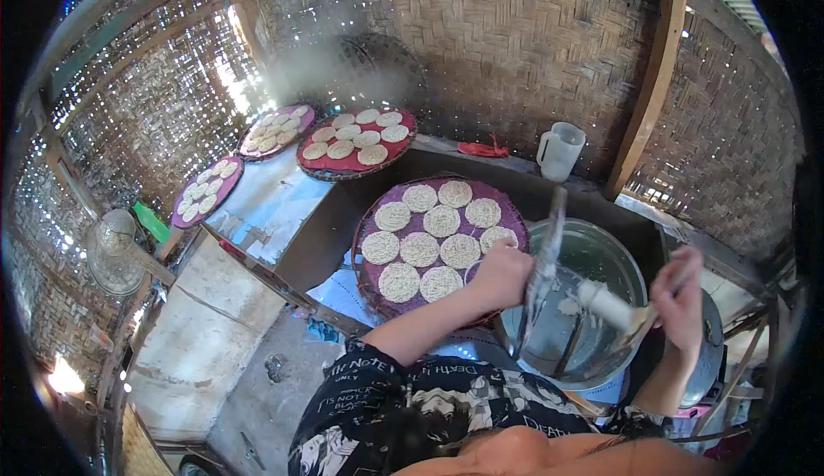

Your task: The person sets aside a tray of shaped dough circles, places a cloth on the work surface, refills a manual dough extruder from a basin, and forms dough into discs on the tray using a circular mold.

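Pale, stranded discs (420,249) lie in rows on a round tray lined with purple cloth (367,275), its right edge beside a wide metal basin (639,280). A person's left hand (504,277), fingers curled closed, is up against a long grey bar (556,236) slanting over the basin; its exact grip cannot be told. At right, the right hand (678,300) grips a wooden-handled tool (644,318), fingers bent around it, near a white lump (606,305) above the basin.
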The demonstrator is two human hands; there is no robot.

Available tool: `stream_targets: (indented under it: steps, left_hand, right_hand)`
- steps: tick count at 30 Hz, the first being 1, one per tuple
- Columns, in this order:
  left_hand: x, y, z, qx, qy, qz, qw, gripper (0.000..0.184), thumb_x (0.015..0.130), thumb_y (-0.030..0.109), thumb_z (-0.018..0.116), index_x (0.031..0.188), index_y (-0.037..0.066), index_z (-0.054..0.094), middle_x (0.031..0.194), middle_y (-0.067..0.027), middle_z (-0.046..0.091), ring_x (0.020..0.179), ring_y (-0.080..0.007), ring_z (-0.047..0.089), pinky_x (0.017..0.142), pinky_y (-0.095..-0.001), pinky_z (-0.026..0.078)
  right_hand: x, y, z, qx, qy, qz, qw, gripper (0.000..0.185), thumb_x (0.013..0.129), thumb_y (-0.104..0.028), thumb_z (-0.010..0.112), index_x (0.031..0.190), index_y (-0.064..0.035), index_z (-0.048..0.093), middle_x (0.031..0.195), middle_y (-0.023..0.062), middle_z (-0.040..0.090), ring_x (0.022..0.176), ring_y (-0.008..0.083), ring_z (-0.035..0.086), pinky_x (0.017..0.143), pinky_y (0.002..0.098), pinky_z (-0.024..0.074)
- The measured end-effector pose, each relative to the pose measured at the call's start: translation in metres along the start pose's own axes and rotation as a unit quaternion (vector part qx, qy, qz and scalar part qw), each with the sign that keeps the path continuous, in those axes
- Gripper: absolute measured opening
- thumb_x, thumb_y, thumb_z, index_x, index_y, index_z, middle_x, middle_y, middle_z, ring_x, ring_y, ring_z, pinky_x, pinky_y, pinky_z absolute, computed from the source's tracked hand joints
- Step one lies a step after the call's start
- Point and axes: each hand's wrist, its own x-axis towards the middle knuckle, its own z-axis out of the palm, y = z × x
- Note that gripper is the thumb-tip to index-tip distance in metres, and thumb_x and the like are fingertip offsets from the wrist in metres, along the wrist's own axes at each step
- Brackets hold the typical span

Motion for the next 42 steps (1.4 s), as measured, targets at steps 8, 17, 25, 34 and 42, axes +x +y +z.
stream_targets:
  steps: [8, 17, 25, 34, 42]
  left_hand:
    - [0.031, 0.005, 0.046, -0.654, 0.050, -0.102, 0.748, 0.048, 0.073, 0.019, 0.064, 0.117, 0.010, 0.049, 0.107, -0.0099, 0.054, 0.102, -0.0214, 0.051, 0.093, -0.0410, 0.036]
    - [0.017, -0.025, 0.014, -0.619, 0.247, -0.002, 0.746, 0.035, 0.076, 0.006, 0.061, 0.108, 0.010, 0.047, 0.104, -0.0100, 0.049, 0.093, -0.0195, 0.052, 0.078, -0.0300, 0.046]
    - [-0.009, -0.029, 0.019, -0.560, 0.284, 0.027, 0.778, 0.026, 0.074, -0.007, 0.061, 0.093, 0.008, 0.051, 0.098, -0.0023, 0.041, 0.108, -0.0315, 0.047, 0.075, -0.0239, 0.047]
    - [-0.027, -0.042, 0.002, -0.524, 0.295, 0.000, 0.799, 0.022, 0.070, 0.000, 0.068, 0.086, 0.005, 0.054, 0.092, -0.0039, 0.042, 0.096, -0.0270, 0.050, 0.063, -0.0286, 0.052]
    - [-0.024, -0.025, -0.013, -0.488, 0.314, -0.045, 0.813, 0.030, 0.066, 0.007, 0.073, 0.088, 0.015, 0.054, 0.082, 0.0032, 0.046, 0.085, -0.0123, 0.050, 0.079, -0.0431, 0.049]
  right_hand:
    - [0.000, 0.081, 0.035, 0.378, 0.291, -0.098, 0.874, 0.016, 0.079, -0.006, 0.055, 0.092, -0.0061, 0.046, 0.086, 0.0083, 0.056, 0.077, 0.0151, 0.054, 0.067, 0.0253, 0.0447]
    - [0.030, 0.296, 0.069, -0.105, -0.011, 0.264, 0.959, 0.039, 0.073, -0.026, 0.066, 0.098, 0.0021, 0.057, 0.086, 0.0113, 0.063, 0.077, 0.0225, 0.060, 0.068, 0.0331, 0.0470]
    - [-0.012, 0.356, 0.101, -0.437, -0.104, 0.332, 0.830, 0.027, 0.076, -0.018, 0.055, 0.094, 0.0027, 0.059, 0.100, 0.0190, 0.060, 0.093, 0.0340, 0.058, 0.079, 0.0395, 0.0470]
    - [-0.019, 0.352, 0.092, -0.410, -0.040, 0.309, 0.857, 0.020, 0.073, -0.007, 0.048, 0.086, 0.0012, 0.061, 0.088, 0.0238, 0.060, 0.084, 0.0385, 0.059, 0.075, 0.0429, 0.0481]
    - [-0.022, 0.387, 0.118, -0.466, -0.189, 0.256, 0.825, 0.018, 0.068, -0.013, 0.056, 0.077, -0.0007, 0.065, 0.086, 0.0211, 0.061, 0.081, 0.0349, 0.060, 0.071, 0.0416, 0.0489]
